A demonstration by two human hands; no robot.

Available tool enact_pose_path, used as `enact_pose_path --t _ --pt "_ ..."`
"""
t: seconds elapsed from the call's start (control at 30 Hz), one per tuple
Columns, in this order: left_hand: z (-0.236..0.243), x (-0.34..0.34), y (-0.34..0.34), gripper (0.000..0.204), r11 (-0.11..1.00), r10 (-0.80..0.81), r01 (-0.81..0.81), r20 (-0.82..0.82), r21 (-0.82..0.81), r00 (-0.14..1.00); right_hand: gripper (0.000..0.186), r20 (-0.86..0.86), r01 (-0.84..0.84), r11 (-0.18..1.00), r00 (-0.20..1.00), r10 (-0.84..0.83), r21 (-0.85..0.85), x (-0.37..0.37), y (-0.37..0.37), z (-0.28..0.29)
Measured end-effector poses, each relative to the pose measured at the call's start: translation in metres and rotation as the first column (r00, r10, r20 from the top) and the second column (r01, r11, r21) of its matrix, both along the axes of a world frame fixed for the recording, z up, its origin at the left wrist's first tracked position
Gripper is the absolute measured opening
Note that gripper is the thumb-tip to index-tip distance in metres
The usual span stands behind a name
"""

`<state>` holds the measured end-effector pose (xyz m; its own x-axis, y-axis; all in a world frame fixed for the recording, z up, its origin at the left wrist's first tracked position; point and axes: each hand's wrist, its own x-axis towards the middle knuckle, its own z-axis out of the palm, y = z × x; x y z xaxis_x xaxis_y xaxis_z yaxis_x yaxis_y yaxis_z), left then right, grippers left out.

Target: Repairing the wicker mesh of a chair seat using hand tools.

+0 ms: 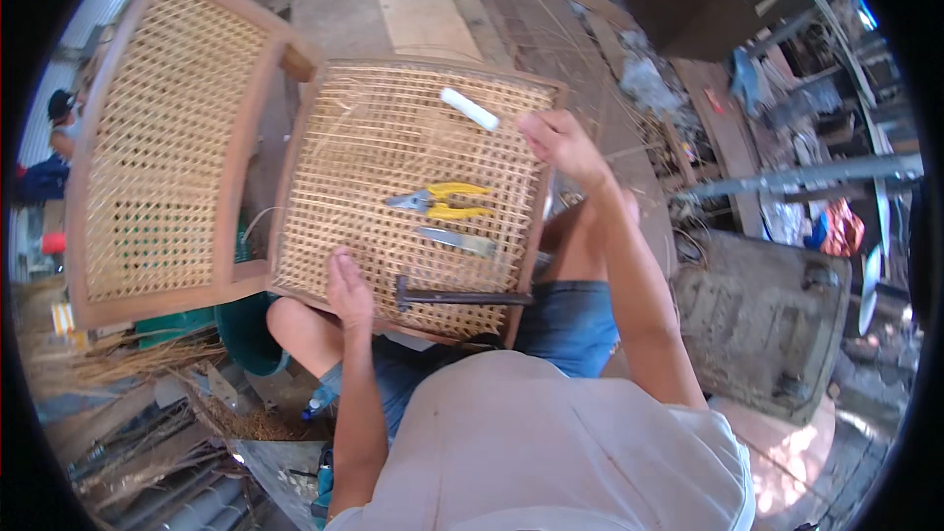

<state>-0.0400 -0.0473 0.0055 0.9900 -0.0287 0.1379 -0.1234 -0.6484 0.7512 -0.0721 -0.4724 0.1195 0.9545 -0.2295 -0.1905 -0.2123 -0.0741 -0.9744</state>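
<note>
A wooden chair with a woven cane seat point(324, 177) lies over my lap, its cane back panel point(167, 138) to the left. My left hand point(349, 290) rests on the near left part of the seat, fingers stretched out. At the far right corner my right hand point(562, 146) is closed in a pinch at the seat frame; whatever is between its fingers is hidden. A white stick point(469, 108) lies just left of it. Yellow-handled cutters point(440, 202), a knife point(457, 240) and a dark hammer point(462, 297) lie on the weave.
Long wooden boards point(421, 0) lie on the floor beyond the seat. A grey worn panel point(762, 320) is at my right, below a metal bar point(801, 177). A green tub point(254, 334) stands near my left knee. Another person point(63, 128) is far left.
</note>
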Motion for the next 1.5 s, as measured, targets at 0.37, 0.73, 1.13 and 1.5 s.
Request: enact_pose_path --t 0.37,0.73,1.13,1.5 --pt "0.08 -0.005 -0.137 0.018 0.871 -0.366 0.348 0.014 -0.348 0.931 0.034 0.469 0.399 0.87 0.852 -0.234 -0.29 -0.01 -0.015 0.101" --pt "0.051 0.003 -0.299 0.022 0.72 -0.689 0.679 -0.037 -0.141 0.724 0.017 0.047 0.099 0.495 0.992 -0.115 -0.863 -0.08 0.003 -0.027" --pt "0.033 0.014 -0.297 0.008 0.679 -0.733 0.713 -0.103 -0.173 0.673 0.032 -0.042 0.025 0.588 0.994 -0.101 -0.808 -0.075 0.005 -0.033" --pt "0.04 0.012 -0.298 0.005 0.715 -0.699 0.686 -0.151 -0.135 0.699 0.022 -0.245 -0.207 0.65 0.969 0.032 -0.731 -0.049 -0.009 -0.037"
